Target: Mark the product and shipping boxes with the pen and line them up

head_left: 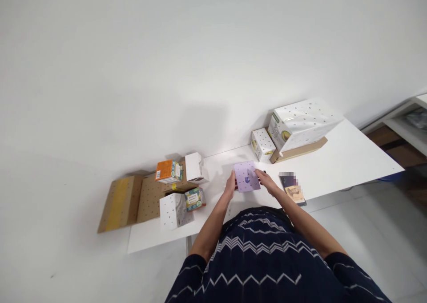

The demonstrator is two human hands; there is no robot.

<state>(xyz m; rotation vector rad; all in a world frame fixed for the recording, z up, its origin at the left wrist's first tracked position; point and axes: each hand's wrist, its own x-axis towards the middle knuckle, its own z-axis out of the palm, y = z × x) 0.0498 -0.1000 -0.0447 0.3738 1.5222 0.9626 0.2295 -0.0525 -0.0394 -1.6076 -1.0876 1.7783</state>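
A light-purple carton [246, 185] with small dark dots and a darker purple mark is held between my two hands, above the white table. My left hand [231, 182] closes on its left edge, with fingers partly hidden behind it. At the opposite edge, my right hand [263, 178] grips it between thumb and fingers. Whether the carton is flat or has depth is hard to tell from above. To the right of my right hand lies a dark flat item [292, 189] with a picture on it, partly blurred out.
Large white dotted box [303, 123], smaller white box [263, 144] and cardboard piece [300, 149] stand back right. An orange box [168, 171], a green-blue box [195, 199], white open cartons [172, 210] and an open cardboard box [148, 200] crowd the left of the table [360, 154].
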